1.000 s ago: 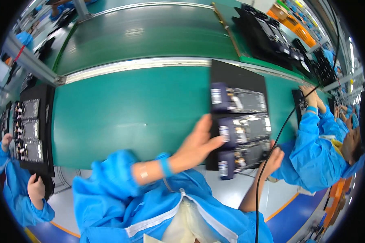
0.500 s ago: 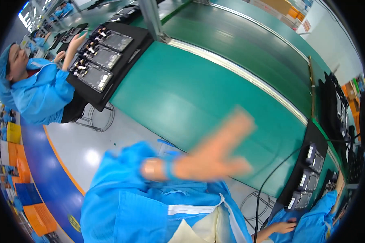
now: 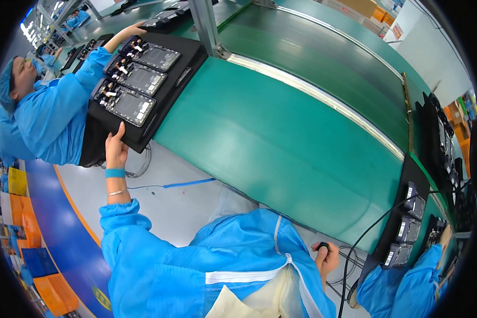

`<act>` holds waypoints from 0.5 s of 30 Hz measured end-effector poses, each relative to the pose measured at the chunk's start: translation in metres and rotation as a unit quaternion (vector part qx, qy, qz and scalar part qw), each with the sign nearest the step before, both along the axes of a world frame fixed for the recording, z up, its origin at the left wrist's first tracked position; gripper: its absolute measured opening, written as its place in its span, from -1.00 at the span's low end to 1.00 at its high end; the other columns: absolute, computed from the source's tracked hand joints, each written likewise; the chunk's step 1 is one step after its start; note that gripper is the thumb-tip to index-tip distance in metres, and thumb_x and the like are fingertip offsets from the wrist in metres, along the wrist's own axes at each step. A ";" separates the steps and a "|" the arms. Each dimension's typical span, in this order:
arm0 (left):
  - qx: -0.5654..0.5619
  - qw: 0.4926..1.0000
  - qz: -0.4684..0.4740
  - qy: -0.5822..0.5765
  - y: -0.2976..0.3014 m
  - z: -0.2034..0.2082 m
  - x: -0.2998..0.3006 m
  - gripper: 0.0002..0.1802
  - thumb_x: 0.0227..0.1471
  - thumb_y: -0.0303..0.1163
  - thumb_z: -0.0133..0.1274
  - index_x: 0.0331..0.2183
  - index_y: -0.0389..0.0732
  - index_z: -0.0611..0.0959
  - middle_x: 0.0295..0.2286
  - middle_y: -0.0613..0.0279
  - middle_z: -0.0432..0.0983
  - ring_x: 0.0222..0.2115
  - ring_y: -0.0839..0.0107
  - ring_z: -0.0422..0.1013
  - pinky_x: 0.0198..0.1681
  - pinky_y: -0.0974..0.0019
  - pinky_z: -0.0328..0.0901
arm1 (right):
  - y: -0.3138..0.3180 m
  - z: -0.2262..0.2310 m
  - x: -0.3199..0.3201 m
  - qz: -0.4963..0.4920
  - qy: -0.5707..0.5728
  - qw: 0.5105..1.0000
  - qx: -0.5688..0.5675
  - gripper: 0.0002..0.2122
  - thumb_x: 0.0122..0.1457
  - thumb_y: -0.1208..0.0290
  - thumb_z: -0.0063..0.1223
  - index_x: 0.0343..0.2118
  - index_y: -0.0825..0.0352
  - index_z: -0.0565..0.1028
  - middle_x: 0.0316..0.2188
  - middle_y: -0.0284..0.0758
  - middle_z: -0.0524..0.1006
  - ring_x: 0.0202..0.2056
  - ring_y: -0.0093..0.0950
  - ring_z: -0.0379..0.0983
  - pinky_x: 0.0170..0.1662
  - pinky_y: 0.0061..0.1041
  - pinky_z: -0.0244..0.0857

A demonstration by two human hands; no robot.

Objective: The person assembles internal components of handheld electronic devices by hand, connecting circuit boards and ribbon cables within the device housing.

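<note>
Grips black tray (image 3: 168,91) of three opened smartphones (image 3: 142,79) by its rim with left hand (image 3: 116,149), presumably sparing exposed circuitry, at worktop's (image 3: 297,143) left end; clasps black object (image 3: 323,246) in right hand (image 3: 330,259).

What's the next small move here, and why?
Probably ease the black tray toward the green work surface, keeping it level: the left hand is at its near edge and three opened devices rest on it, while the right hand is away, holding a small dark object.
</note>
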State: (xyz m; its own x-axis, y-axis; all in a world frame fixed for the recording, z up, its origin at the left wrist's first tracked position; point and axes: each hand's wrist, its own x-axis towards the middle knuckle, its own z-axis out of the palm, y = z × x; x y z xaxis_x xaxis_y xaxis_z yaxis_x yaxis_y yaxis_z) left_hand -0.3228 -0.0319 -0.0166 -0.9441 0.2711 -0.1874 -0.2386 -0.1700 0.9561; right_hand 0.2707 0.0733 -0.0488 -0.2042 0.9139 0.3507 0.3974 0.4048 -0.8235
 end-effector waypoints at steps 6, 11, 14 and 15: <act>-0.013 1.000 -0.005 0.023 -0.041 0.005 0.054 -0.29 0.03 -0.50 0.11 0.13 -0.45 0.14 -0.13 0.10 0.43 -0.24 0.48 0.46 -0.26 0.59 0.40 | -0.010 0.001 0.000 0.011 0.005 0.999 -0.037 -0.75 0.26 0.29 -0.10 -0.40 0.41 0.40 -0.65 -0.30 0.50 -0.63 -0.53 0.38 -0.57 -0.57 0.23; -0.026 0.997 -0.065 0.030 -0.024 0.011 0.089 -0.44 0.06 -0.49 0.07 0.08 -0.32 0.28 -0.13 0.19 0.41 -0.14 0.42 0.39 -0.06 0.38 0.31 | 0.003 0.014 -0.020 -0.008 0.048 0.996 -0.076 -0.78 0.24 0.35 -0.08 -0.41 0.43 0.41 -0.64 -0.29 0.50 -0.62 -0.53 0.39 -0.52 -0.58 0.25; -0.034 0.995 -0.083 0.044 0.006 0.006 0.106 -0.37 0.03 -0.36 0.14 0.09 -0.30 0.29 -0.17 0.22 0.41 -0.16 0.41 0.36 -0.05 0.39 0.24 | 0.030 0.021 -0.038 0.130 -0.025 0.991 0.019 -0.90 0.12 0.53 -0.05 -0.46 0.45 0.44 -0.66 -0.27 0.50 -0.65 -0.46 0.41 -0.57 -0.55 0.24; -0.034 0.995 -0.083 0.042 0.003 0.003 0.104 -0.37 0.03 -0.36 0.14 0.09 -0.30 0.29 -0.17 0.22 0.41 -0.16 0.41 0.36 -0.05 0.39 0.24 | 0.034 0.026 -0.045 0.130 -0.027 0.991 0.018 -0.90 0.12 0.53 -0.05 -0.46 0.45 0.44 -0.66 -0.27 0.50 -0.65 -0.46 0.41 -0.57 -0.55 0.24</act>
State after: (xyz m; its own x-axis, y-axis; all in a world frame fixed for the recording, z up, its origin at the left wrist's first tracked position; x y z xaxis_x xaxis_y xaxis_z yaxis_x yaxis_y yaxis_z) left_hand -0.2191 -0.0290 -0.0133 -0.9006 0.4141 -0.1319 -0.1760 -0.0701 0.9819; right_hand 0.2255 0.1070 -0.0228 -0.4503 0.8148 0.3653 0.3184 0.5287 -0.7868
